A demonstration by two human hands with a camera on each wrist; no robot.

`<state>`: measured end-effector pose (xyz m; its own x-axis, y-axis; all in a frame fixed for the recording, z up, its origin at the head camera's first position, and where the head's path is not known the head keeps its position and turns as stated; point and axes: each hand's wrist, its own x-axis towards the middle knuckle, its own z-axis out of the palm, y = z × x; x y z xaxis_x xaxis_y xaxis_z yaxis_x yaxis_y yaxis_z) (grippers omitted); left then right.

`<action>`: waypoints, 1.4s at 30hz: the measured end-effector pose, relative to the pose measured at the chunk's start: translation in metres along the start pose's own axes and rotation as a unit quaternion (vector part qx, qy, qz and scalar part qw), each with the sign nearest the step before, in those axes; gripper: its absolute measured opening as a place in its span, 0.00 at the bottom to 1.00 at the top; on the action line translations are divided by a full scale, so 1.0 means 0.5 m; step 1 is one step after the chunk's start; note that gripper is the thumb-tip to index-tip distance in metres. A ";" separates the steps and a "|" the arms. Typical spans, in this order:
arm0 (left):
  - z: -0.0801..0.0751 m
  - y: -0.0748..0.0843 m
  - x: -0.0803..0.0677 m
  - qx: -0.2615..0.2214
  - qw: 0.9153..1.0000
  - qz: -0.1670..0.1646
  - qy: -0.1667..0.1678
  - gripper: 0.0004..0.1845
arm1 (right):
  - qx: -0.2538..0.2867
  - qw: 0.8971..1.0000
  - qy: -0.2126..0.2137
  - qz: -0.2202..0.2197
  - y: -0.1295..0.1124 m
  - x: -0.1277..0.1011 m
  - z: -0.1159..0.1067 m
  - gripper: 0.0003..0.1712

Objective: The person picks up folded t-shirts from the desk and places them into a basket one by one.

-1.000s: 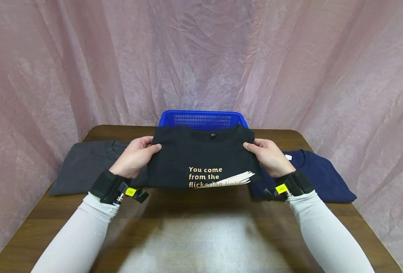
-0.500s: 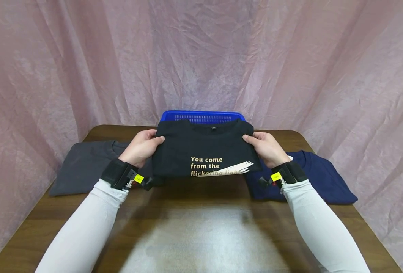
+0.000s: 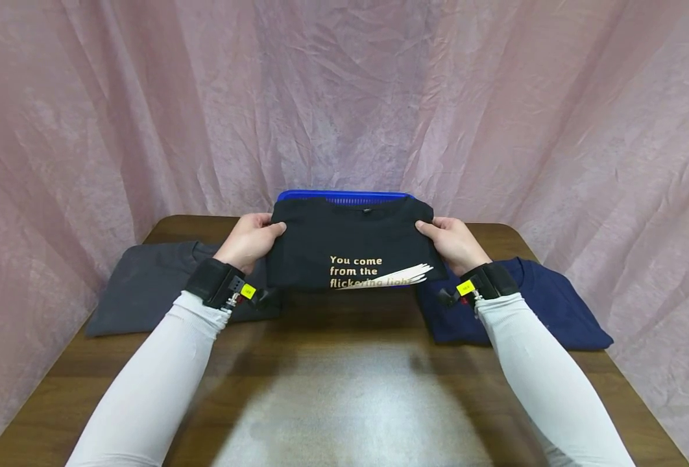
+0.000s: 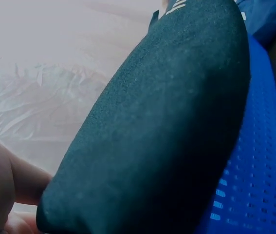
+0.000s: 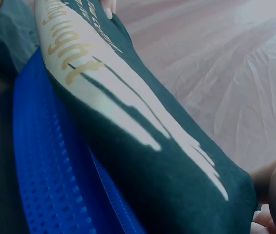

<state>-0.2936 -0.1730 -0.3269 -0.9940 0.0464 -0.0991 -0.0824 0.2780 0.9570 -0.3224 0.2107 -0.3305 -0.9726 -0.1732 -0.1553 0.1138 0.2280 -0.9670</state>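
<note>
The left hand [image 3: 250,239] and the right hand [image 3: 451,241] each pinch one side of the folded black shirt [image 3: 350,250], held just above the blue basket [image 3: 344,196]. Better to keep it level, so the fold stays closed.

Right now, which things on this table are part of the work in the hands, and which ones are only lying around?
In the work:
- black shirt, folded, held at both sides
- left hand
- right hand
- blue basket, just behind the shirt

Lying about:
- grey shirt, on the table
- navy shirt, on the table
</note>
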 end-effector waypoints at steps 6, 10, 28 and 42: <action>-0.005 0.007 0.019 0.022 1.000 0.000 0.008 0.23 | -0.026 1.000 0.015 0.000 -0.006 0.022 0.000 0.27; -0.010 0.012 0.032 0.020 1.000 0.001 0.013 0.23 | -0.022 1.000 0.019 -0.011 -0.012 0.038 0.001 0.23; 0.017 0.034 0.107 -0.014 0.998 -0.005 0.064 0.26 | -0.023 0.998 0.065 0.003 -0.020 0.106 0.008 0.27; 0.037 0.008 0.121 0.017 0.998 -0.026 0.060 0.07 | -0.097 0.993 0.057 0.023 0.001 0.119 0.017 0.21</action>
<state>-0.3530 -0.1513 -0.3340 -0.9899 -0.0839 -0.1139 -0.1346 0.3098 0.9412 -0.3787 0.1925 -0.3417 -0.9852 -0.0505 -0.1640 0.1287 0.4150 -0.9007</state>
